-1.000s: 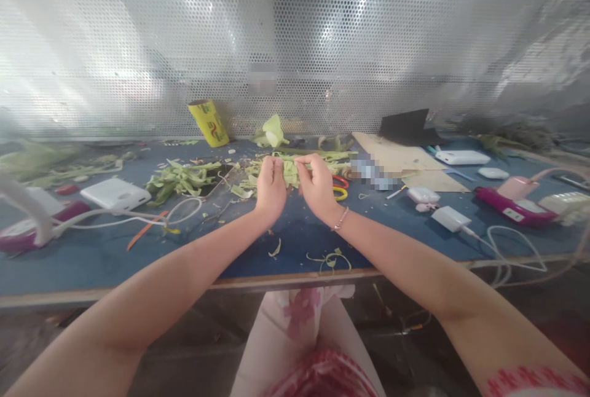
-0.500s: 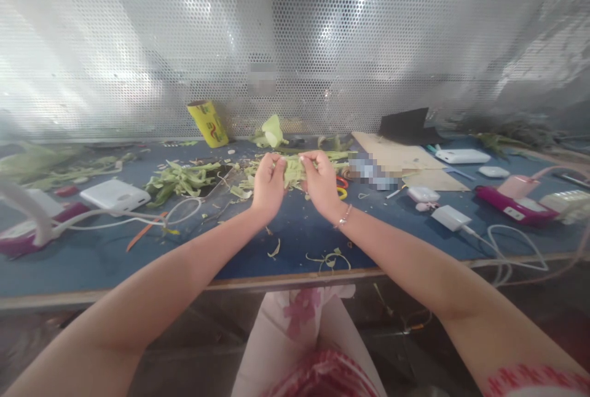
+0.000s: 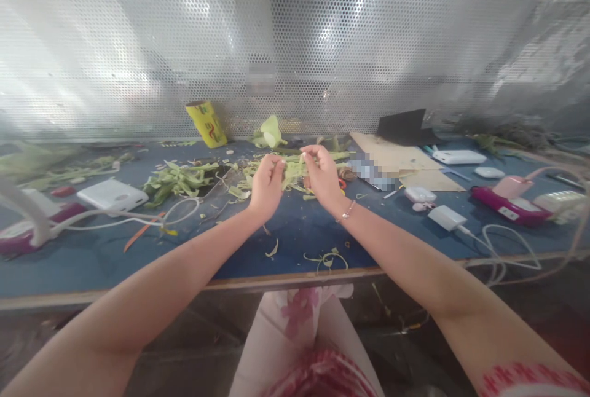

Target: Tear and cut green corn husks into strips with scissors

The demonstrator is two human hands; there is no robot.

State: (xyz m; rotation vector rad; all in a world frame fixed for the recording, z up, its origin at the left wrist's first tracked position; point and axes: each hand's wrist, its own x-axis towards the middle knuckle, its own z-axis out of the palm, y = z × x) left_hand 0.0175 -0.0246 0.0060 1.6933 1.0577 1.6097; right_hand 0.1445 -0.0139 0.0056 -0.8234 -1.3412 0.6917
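My left hand (image 3: pixel 268 185) is closed, its thumb and fingertips pinching a pale green plant strip over the middle of the blue table (image 3: pixel 290 243). Just to its right, my right hand (image 3: pixel 322 179) pinches part of the same pale green material (image 3: pixel 294 168) between thumb and index finger. Several green strips lie under and behind both hands. A loose heap of green stalks (image 3: pixel 182 180) sits left of my left hand. Red and yellow handles (image 3: pixel 342 184) show partly beside my right hand.
A yellow tube (image 3: pixel 207 124) leans near the perforated metal panel (image 3: pixel 230 47). White power banks (image 3: pixel 113 196), cables and purple power strips (image 3: pixel 509 208) lie at both sides. Brown cardboard (image 3: pixel 401 157) and a white charger (image 3: pixel 447 217) are on the right. Plant scraps lie near the front edge.
My right hand has risen slightly, its fingers less curled and its wrist turned. The green material between the hands looks less bunched. The view has shifted slightly.
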